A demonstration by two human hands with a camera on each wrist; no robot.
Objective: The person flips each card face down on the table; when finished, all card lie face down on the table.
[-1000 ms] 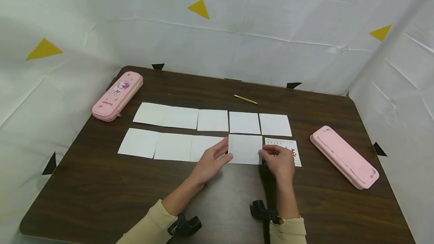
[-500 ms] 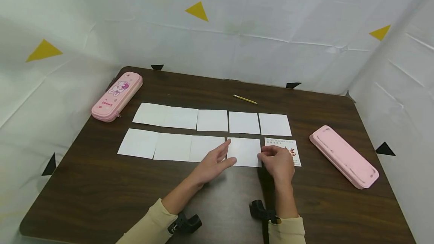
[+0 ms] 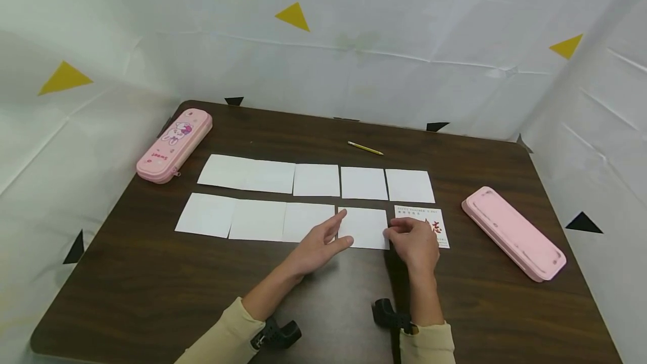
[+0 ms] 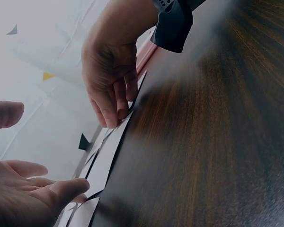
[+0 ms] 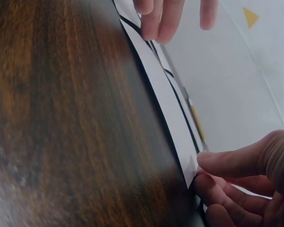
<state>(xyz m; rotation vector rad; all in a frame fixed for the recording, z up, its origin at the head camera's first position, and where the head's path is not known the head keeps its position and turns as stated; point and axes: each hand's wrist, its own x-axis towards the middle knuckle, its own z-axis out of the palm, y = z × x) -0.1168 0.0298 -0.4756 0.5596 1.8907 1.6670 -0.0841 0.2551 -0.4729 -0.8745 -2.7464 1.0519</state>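
A blank white card (image 3: 365,228) lies in the near row of cards, fourth from the left. At its right edge, my right hand (image 3: 415,243) pinches it between thumb (image 5: 229,163) and curled fingers, as the right wrist view shows. My left hand (image 3: 315,245) hovers at the card's left edge, its fingers extended and thumb apart, gripping nothing. Right of the blank card lies a printed card (image 3: 440,235) with red characters and small lettering, partly covered by my right hand. In the left wrist view, the blank card (image 4: 104,161) stretches between both hands.
Several blank white cards (image 3: 364,183) form a far row, and others (image 3: 258,219) continue the near row leftward. A yellow pencil (image 3: 365,148) lies behind them. Pink pencil cases stand at the left (image 3: 174,145) and right (image 3: 513,233) of the dark wooden table (image 3: 151,296).
The blank card has come down slightly toward me and now lies in line with its row. My left fingers have left its edge; the right hand has barely moved.
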